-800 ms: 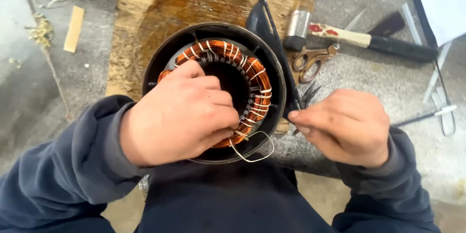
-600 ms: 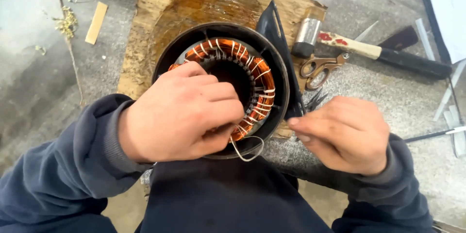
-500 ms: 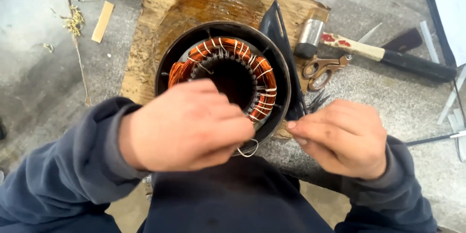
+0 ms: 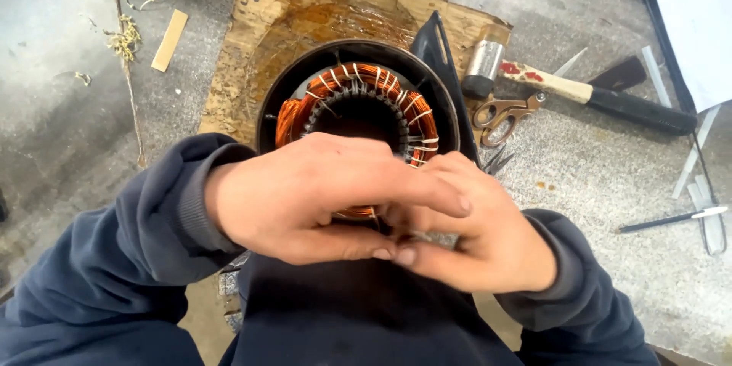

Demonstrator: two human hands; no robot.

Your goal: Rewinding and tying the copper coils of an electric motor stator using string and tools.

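Note:
A motor stator [image 4: 358,99] with copper windings tied in white cord sits in a round black housing [image 4: 267,118] on a worn wooden board [image 4: 305,15]. My left hand [image 4: 305,198] lies over the stator's near rim, thumb below and fingers above, closed on the copper winding there. My right hand [image 4: 488,240] comes in from the right, and its fingertips press against my left fingertips just in front of the rim. Whatever the right fingers pinch is hidden. Both arms wear dark blue sleeves.
A black bracket [image 4: 438,53] stands against the housing's right side. To the right lie a hammer [image 4: 549,84], scissors [image 4: 499,114], a thin pointed tool [image 4: 671,219] and white paper [image 4: 694,23]. A small wood strip [image 4: 169,40] and cord scraps [image 4: 122,42] lie at the left.
My left hand slid off the winding's top toward its near rim. My right hand moved left to meet it. The wire loop seen at the near rim is now covered by the fingers.

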